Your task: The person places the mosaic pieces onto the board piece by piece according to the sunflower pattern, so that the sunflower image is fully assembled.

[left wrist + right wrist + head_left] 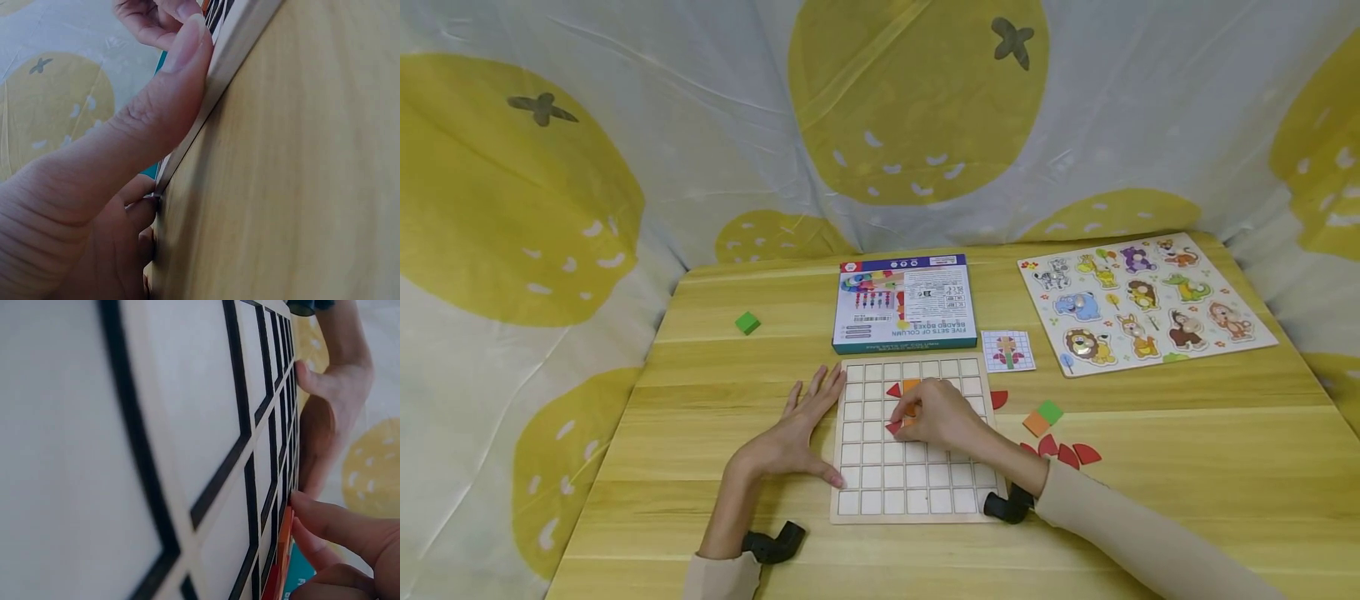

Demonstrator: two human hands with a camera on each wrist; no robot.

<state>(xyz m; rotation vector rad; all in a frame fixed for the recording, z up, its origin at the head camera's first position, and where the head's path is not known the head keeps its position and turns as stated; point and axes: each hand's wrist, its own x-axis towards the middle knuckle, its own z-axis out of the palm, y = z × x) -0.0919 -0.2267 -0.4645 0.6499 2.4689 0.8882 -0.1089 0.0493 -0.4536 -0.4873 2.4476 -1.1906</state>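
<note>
A wooden grid board (917, 487) lies on the table in front of me. My left hand (797, 433) lies flat beside its left edge with straight fingers, and its thumb (181, 69) presses against the board's edge (244, 37). My right hand (936, 412) is curled over the board's middle, fingertips pinching a red piece (893, 427) next to an orange piece (284, 544). Another red piece (892, 389) and an orange one (912, 385) sit in cells just above. In the right wrist view the grid (187, 425) fills the frame, with my fingers (331, 519) at its far end.
Loose red pieces (1075, 454), an orange square (1035, 423) and a green square (1050, 411) lie right of the board. Behind it are a pattern card (1007, 350), a teal box (904, 302) and an animal puzzle (1142, 300). A green cube (747, 322) sits far left.
</note>
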